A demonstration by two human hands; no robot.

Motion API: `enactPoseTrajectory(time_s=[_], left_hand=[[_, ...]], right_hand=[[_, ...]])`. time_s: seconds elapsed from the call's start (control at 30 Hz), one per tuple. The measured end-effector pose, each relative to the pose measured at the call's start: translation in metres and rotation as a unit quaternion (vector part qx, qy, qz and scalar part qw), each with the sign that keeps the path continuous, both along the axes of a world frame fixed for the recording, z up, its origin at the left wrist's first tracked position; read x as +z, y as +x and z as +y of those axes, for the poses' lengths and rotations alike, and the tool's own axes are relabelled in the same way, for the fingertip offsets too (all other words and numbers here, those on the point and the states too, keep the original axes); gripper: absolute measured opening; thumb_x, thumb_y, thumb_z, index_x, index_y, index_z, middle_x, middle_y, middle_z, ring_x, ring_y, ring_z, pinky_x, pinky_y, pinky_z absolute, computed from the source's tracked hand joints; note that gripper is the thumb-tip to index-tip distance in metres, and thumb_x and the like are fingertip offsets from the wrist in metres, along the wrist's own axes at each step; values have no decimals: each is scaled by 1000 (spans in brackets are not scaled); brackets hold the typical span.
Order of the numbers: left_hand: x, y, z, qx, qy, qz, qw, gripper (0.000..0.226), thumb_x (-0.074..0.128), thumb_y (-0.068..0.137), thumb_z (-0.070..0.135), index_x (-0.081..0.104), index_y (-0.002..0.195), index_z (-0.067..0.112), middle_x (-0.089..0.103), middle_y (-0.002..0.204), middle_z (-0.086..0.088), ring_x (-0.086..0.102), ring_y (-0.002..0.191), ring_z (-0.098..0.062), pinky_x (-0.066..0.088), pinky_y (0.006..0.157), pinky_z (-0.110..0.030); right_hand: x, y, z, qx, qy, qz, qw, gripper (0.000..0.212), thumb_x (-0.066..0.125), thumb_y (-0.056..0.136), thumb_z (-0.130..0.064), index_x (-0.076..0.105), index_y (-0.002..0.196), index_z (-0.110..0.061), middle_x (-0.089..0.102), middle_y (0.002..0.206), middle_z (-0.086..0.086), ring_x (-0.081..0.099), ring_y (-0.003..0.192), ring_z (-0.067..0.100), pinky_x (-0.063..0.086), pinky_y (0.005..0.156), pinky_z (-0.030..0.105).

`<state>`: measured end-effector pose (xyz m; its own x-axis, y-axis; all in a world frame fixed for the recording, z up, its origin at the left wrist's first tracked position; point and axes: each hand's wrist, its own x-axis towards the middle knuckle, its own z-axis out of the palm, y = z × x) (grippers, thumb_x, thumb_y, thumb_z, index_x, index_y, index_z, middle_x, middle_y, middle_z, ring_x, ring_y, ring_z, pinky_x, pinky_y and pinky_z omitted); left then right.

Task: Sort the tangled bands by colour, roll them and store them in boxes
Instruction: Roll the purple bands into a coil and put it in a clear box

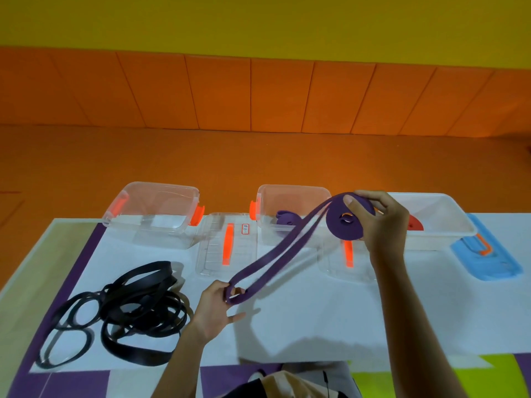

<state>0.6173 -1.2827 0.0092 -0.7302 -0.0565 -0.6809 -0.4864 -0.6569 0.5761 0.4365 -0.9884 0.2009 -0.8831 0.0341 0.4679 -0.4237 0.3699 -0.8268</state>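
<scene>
Right hand (382, 225), right of centre, was raised above the table (316, 320). Its thumb lay across the flat face of a half-wound coil of the purple band (275, 259), with the fingers wrapped round the coil's rim: a firm grip.

From the coil two purple strands ran down-left to the left hand (214, 310), lower centre. Thumb and forefinger pinched the loop end; the other fingers were spread and loose.

Black bands (123, 311) lay in a tangled heap at lower left on the table.

Along the far table edge:
- left clear box (129, 222): nothing visible inside.
- middle clear box (301, 193): one rolled purple band (287, 218) inside.
- white box (431, 239), right: a red roll (415, 224) inside, partly hidden by the right hand.

Two clear lids (212, 254) with orange handles lay in front of the clear boxes. A blue lid (494, 268) lay at far right.
</scene>
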Motion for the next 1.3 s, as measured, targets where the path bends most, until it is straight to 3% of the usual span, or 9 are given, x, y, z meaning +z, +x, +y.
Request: enactPoseTrajectory(time_s=[0.17, 0.37, 0.47, 0.57, 0.7, 0.93, 1.07, 1.17, 1.3], left_hand=[[3, 5, 8, -107, -150, -17, 983, 21, 80, 91, 22, 71, 105, 8, 74, 113, -13, 69, 114, -26, 55, 104, -46], [28, -7, 15, -230, -286, -52, 929, 49, 79, 93, 17, 60, 137, 26, 63, 135, -4, 58, 129, -22, 46, 106, -36], [62, -35, 20, -239, -372, 33, 897, 44, 75, 95, 9, 61, 136, 21, 62, 134, -6, 61, 127, -24, 49, 93, -24], [109, -66, 37, -185, -432, 181, 864, 33, 69, 102, 14, 63, 131, 28, 66, 131, 10, 63, 125, -8, 52, 104, -24], [156, -92, 68, -213, -424, 311, 824, 39, 66, 103, 39, 54, 140, 44, 60, 135, 32, 54, 129, 8, 43, 104, -19], [164, -97, 92, -236, -414, 354, 805, 29, 67, 101, 45, 63, 130, 45, 71, 115, 13, 66, 103, -7, 53, 94, -24], [166, -90, 85, -251, -372, 346, 824, 39, 67, 104, 36, 60, 141, 34, 71, 123, 12, 69, 115, -14, 56, 106, -40], [180, -88, 84, -180, -322, 374, 851, 59, 75, 99, 28, 49, 152, 34, 71, 130, 10, 70, 119, -15, 56, 100, -26], [196, -89, 89, -42, -326, 419, 847, 35, 84, 91, 23, 68, 121, 32, 75, 116, 5, 75, 102, -15, 59, 84, -24]], right_hand=[[7, 1, 2, 22, -5, 4, 1000, 34, 88, 86, -24, 71, 115, -24, 73, 101, -11, 72, 94, 6, 64, 67, 23], [25, 6, 4, 105, 17, 17, 994, 32, 88, 84, -26, 70, 110, -27, 71, 102, -20, 72, 95, 0, 61, 68, 19], [31, 11, 1, 158, 35, 29, 986, 32, 86, 80, -30, 71, 108, -24, 71, 102, -21, 71, 94, -5, 57, 68, 11], [35, 13, -1, 193, 27, 17, 981, 30, 87, 79, -30, 73, 105, -24, 74, 101, -18, 74, 92, 0, 59, 70, 14], [44, 16, -2, 222, 19, 19, 975, 28, 86, 80, -30, 72, 104, -35, 75, 99, -26, 75, 94, 4, 59, 72, 15], [49, 19, 3, 229, 21, 18, 973, 31, 86, 81, -32, 70, 106, -42, 74, 102, -31, 73, 99, 4, 58, 71, 13], [47, 18, 9, 231, 22, 2, 973, 30, 86, 82, -35, 71, 107, -41, 76, 104, -25, 74, 99, 9, 59, 70, 16], [43, 19, 8, 246, 17, -17, 969, 28, 89, 83, -30, 75, 107, -35, 77, 104, -16, 74, 100, 15, 62, 72, 23], [40, 22, -4, 275, -6, -49, 960, 26, 90, 82, -26, 78, 102, -38, 78, 103, -10, 75, 99, 18, 62, 74, 25]])
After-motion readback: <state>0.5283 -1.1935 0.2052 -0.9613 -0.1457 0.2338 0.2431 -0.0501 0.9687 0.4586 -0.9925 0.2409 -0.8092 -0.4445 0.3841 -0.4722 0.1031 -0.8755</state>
